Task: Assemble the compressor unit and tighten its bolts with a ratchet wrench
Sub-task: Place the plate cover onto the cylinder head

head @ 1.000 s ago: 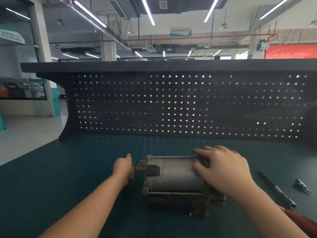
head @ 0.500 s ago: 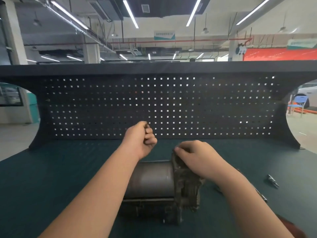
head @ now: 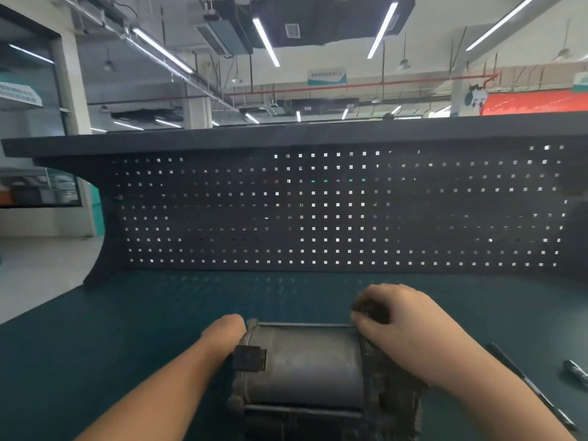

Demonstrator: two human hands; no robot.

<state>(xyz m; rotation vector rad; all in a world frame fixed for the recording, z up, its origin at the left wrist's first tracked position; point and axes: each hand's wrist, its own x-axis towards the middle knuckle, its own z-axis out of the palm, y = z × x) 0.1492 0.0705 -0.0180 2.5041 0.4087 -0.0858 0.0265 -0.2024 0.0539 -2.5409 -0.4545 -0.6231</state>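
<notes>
**Compressor on its side, a hand at each end**

The compressor (head: pixel 305 367) lies on its side near the front edge of the bench (head: pixel 95 345), its long axis running left to right. Its body is a smooth, dull grey metal cylinder; a small dark square block juts from the left flange, and thin rods run along the top and bottom of the barrel. The right end is a rougher, darker casting with a pitted look.

The left hand (head: pixel 224 332) sits against the left flange, fingers turned away behind the rim, so its grip cannot be told. The right hand (head: pixel 401 323) rests over the top of the right end, fingers curled down onto the casting, perhaps pinching a small dark part there; motion blur hides it.

The bench top is a matt dark teal mat. To the right lie a long thin dark rod (head: pixel 528 386) and a short shiny metal socket (head: pixel 574 374), apart from each other. Behind stands a black pegboard (head: pixel 318 211) of square holes.
</notes>
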